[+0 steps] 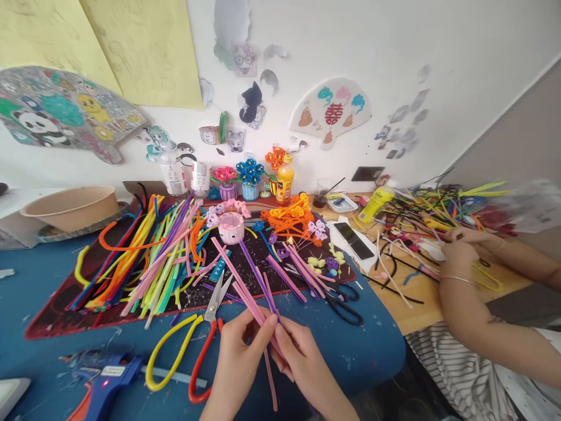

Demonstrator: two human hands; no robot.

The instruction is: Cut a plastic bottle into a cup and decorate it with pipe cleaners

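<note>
My left hand (248, 345) pinches a few pink pipe cleaners (248, 297) near the table's front edge. Right beside it, my right hand (298, 351) has its fingers closed around purple pipe cleaners (254, 266) and the lower part of the pink ones. The hands touch, and the stems fan out away from me, with one pink end hanging below. To the left of my hands lie open scissors (214, 298) with one yellow and one red handle. A small pink basket (231, 229) with a flowered handle stands beyond the stems.
A blue glue gun (109, 380) with a lit red light lies front left. Many coloured pipe cleaners (162, 251) cover the dark mat. Black-handled scissors (344, 304) lie right of my hands. Another person's arms (464, 280) work at the wooden table, near a phone (353, 240) and a yellow bottle (376, 204).
</note>
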